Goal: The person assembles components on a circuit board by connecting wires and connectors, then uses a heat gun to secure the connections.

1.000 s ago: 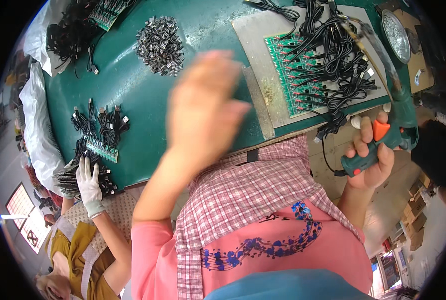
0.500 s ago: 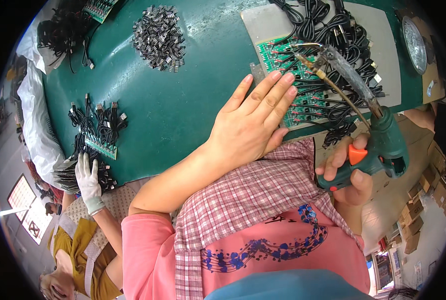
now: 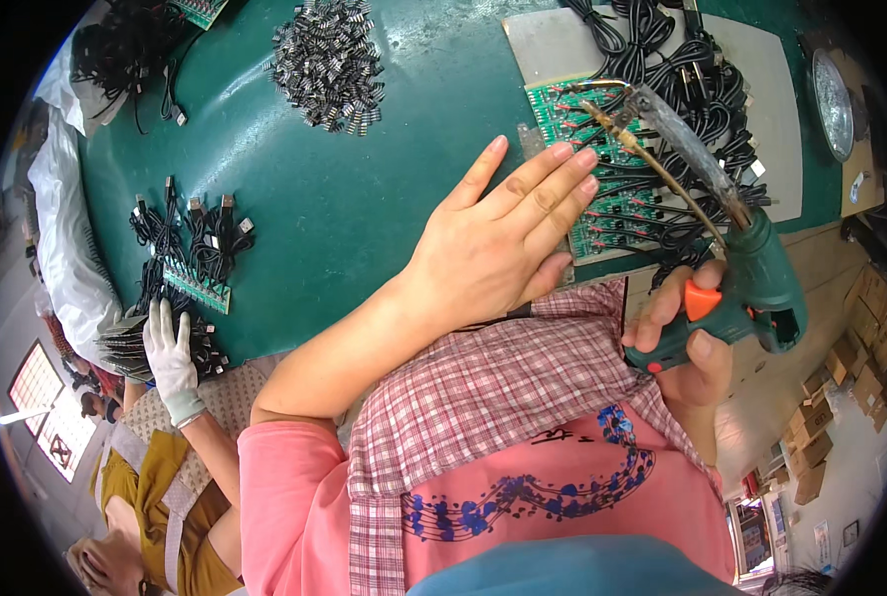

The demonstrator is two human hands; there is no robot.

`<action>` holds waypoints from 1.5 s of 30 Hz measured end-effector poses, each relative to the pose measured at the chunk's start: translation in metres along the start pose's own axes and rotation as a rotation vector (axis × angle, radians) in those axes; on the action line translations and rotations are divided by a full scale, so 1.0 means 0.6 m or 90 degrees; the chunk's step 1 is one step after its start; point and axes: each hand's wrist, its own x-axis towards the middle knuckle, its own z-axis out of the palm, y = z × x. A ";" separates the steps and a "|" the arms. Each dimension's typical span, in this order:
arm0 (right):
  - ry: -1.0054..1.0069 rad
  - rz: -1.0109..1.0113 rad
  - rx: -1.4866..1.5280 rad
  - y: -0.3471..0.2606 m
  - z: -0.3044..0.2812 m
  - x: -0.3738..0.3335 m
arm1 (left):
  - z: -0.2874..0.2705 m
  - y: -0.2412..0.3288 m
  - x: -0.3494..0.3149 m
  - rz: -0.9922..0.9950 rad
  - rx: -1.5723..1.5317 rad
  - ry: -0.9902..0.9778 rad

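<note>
My left hand (image 3: 498, 233) lies flat with its fingers stretched out. Its fingertips rest at the left edge of a green circuit board panel (image 3: 590, 223). In my right hand (image 3: 690, 333) is a green soldering gun (image 3: 773, 268) with an orange trigger, gripped round its handle. The gun's bent metal tip and a thin brass-coloured tube reach over the panel's far part, just beyond my left fingers. Black cables (image 3: 702, 99) with plugs run from the panel to the right. A grey board (image 3: 543, 50) lies under panel and cables.
A heap of small metal-and-black parts (image 3: 329, 70) sits on the green table mat (image 3: 294, 219). At left, a co-worker's gloved hand (image 3: 172, 358) touches boards beside bundled cables (image 3: 190, 233). A round metal dish (image 3: 831, 104) stands far right; cardboard boxes (image 3: 811, 427) lie beyond the table.
The soldering gun's tip has shifted left over the panel, towards its left edge. My left hand keeps its place by the boards. The whole view has shifted slightly.
</note>
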 end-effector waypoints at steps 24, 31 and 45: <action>-0.006 -0.025 -0.015 0.012 0.003 0.017 | 0.001 0.007 0.012 -0.048 -0.040 0.105; 0.056 -0.062 -0.133 0.017 0.013 0.006 | -0.026 -0.033 -0.018 -0.032 0.038 0.322; 0.021 -0.034 -0.102 0.020 0.021 0.028 | -0.088 -0.125 -0.020 -0.147 0.350 0.200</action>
